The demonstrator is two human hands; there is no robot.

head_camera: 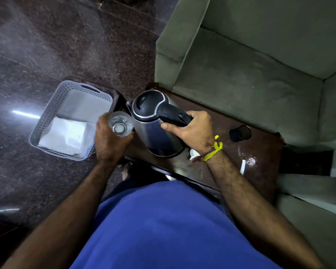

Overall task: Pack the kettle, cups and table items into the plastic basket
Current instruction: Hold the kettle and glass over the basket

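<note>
The right hand [192, 131] gripped the kettle [155, 123] by its handle above the counter [260, 152]. The left hand [109, 138] was wrapped around a glass [120, 124], beside the basket [52, 113] on the floor.

The right hand [194, 131] is gripping the black handle of the steel kettle [155, 125], which is tilting above the dark surface [264, 152]. The left hand [110, 138] is holding a clear glass [120, 124] upright, touching the kettle's side. The grey plastic basket [47, 117] is sitting left of the surface with white paper [64, 134] lying in it. Another glass [247, 155] is standing near the right wrist, a black cup [240, 133] beyond it.
</note>
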